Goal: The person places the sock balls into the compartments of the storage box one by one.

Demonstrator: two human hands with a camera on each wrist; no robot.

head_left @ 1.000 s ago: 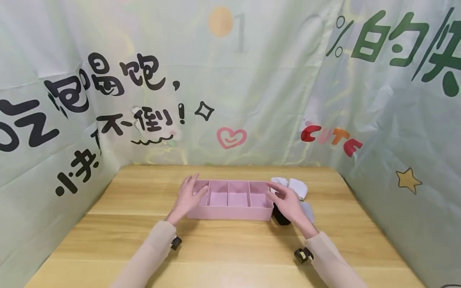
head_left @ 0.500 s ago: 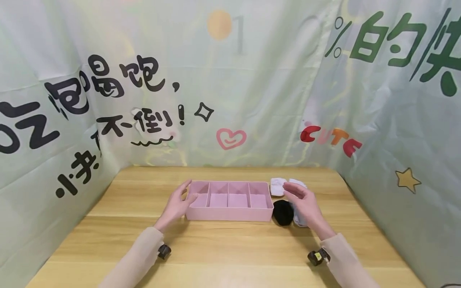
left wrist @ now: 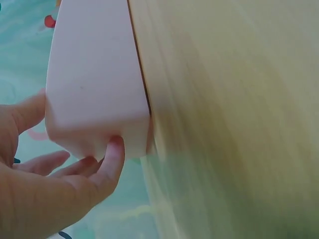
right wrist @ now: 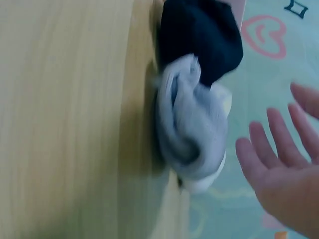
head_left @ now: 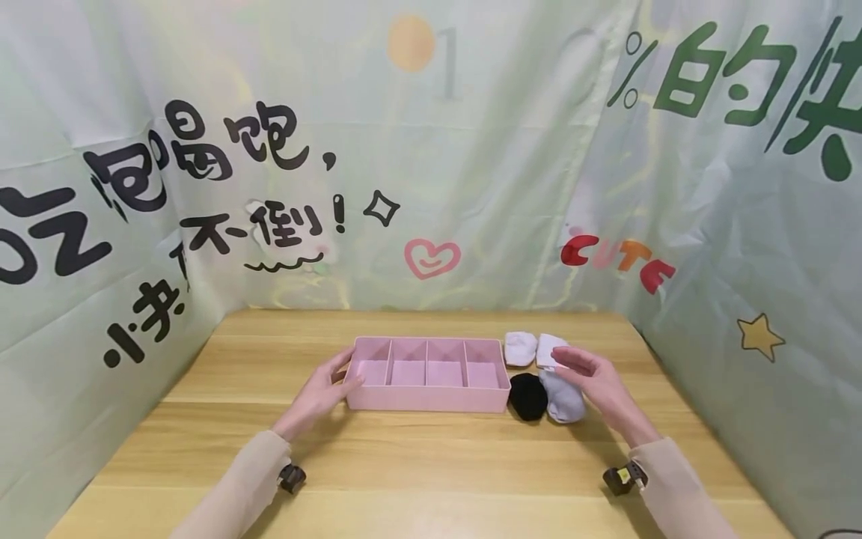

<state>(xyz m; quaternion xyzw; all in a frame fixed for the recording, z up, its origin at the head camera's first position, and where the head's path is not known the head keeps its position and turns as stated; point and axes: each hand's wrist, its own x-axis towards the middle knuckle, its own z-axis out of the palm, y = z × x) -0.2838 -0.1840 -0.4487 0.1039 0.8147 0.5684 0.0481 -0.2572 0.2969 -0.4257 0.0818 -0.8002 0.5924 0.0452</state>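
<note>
Left fingers against box, right fingers near socks

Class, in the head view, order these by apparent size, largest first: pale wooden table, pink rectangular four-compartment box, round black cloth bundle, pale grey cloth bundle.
Pale wooden table
Pink rectangular four-compartment box
Round black cloth bundle and pale grey cloth bundle: smallest, too alike to rank

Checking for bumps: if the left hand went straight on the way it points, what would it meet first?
The left hand would meet the left end of the pink divided box. In the left wrist view a fingertip appears to touch that end, though depth is hard to judge.
</note>
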